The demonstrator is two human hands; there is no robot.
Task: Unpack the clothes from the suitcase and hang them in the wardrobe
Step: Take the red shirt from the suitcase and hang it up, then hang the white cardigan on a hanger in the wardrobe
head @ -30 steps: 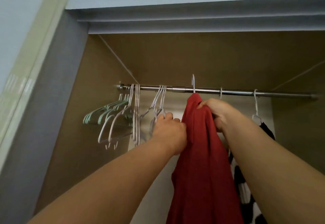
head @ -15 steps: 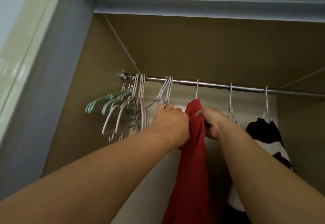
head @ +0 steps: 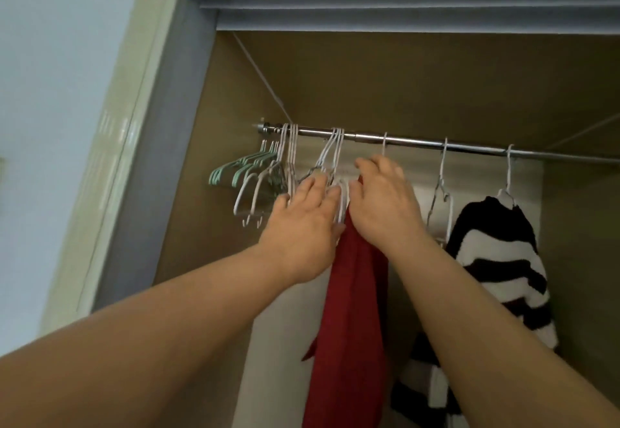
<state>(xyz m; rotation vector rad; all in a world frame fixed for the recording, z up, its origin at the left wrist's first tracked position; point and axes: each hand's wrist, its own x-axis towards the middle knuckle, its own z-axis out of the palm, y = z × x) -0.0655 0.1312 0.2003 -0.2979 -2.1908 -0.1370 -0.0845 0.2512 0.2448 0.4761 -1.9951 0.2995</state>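
A chrome metal hanging rod (head: 419,140) runs across the top of the tan-lined wardrobe (head: 402,85), and everything here hangs from it or reaches toward it. At the rod's left end hangs a cluster of mint-green plastic hangers (head: 241,171), mixed with a bunch of bare white wire hangers (head: 258,192). A second small bunch of white wire hangers (head: 330,155) hooks on a little further along. The left arm rises from the lower left with the wrist straight. The left hand (head: 305,223) is just below the rod, back toward the camera, its fingers stretched out nearly straight and slightly spread. Their tips lie against that second bunch, gripping nothing. Next along, a long dark red cloth garment (head: 349,310) hangs straight down under a single thin white hook (head: 384,144) on the rod, its top squeezed between the two hands. The right arm comes up from the lower right. The right hand (head: 385,202) covers the garment's top, fingers reaching up and left toward that hook, only lightly bent. Its palm side is hidden, so whether it holds the cloth cannot be told. Further right on the rod hangs an empty white wire hanger (head: 441,192), then a fuzzy black-and-white striped sweater (head: 500,259) on its own white hanger.
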